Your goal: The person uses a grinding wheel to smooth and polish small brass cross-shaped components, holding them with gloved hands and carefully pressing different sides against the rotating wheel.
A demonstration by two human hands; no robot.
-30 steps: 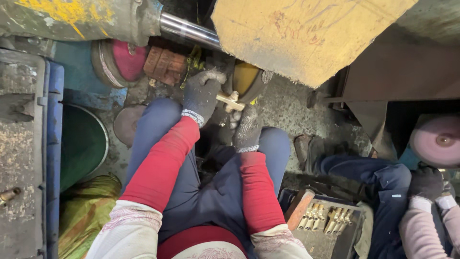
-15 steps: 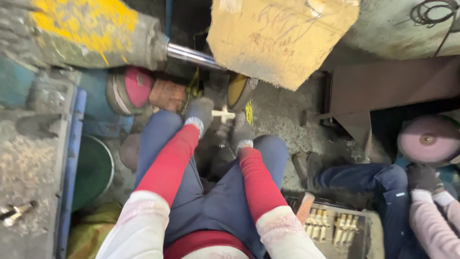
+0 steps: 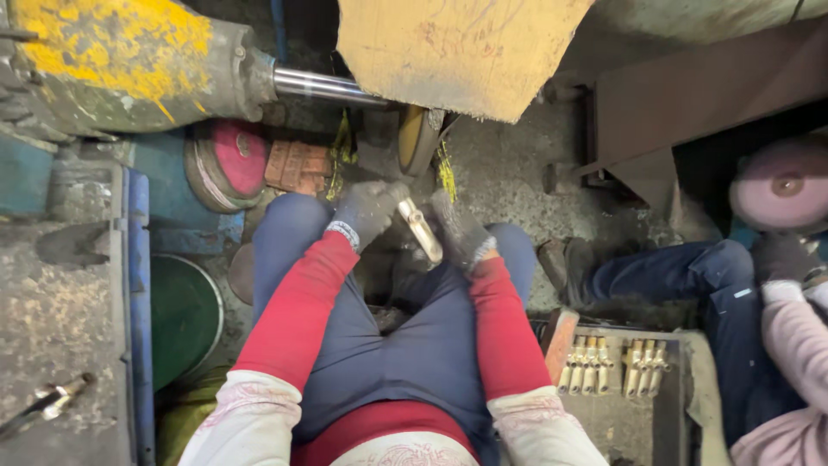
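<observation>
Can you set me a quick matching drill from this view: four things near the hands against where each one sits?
Things:
1. brass fitting
2. pink buffing disc
3. tray of brass parts
4. green tub

Places:
A. by the right knee
B. left of the left thigh
C. between the left hand and right hand
D. under the yellow-stained motor

Pairs: 1-C, 2-D, 3-A, 4-B

Shiny brass fitting (image 3: 424,231), matt knitted cloth gloves (image 3: 366,210), glossy steel shaft (image 3: 328,86).
</observation>
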